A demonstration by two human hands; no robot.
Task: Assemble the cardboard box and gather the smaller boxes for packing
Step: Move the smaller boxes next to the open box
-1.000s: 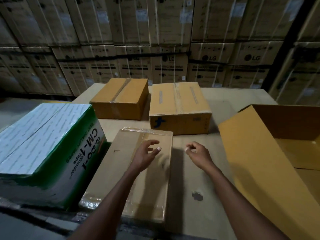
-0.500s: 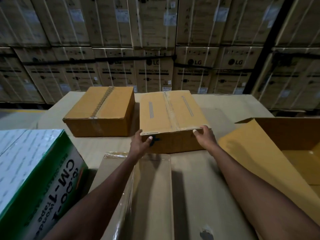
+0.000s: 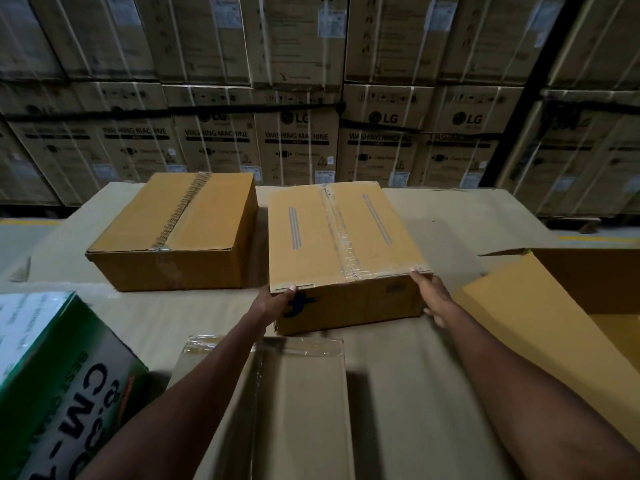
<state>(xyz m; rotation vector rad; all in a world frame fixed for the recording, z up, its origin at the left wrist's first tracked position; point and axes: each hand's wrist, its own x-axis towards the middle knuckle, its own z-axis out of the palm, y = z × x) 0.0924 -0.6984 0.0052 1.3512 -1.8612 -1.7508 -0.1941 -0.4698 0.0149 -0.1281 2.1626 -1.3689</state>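
Head view: taped box (image 3: 341, 233) on table (image 3: 460, 216), mid-far. Left hand (image 3: 273, 301) and right hand (image 3: 431, 297) clamped on near corners. Likely stiff, weight unclear, tape slick; better gripped low, under bottom edge.

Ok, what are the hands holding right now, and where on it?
Both hold the taped box by its near corners: left hand at the near-left, right hand at the near-right. It looks not yet lifted.

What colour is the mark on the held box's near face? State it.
Dark blue mark on brown cardboard, seen in the head view.
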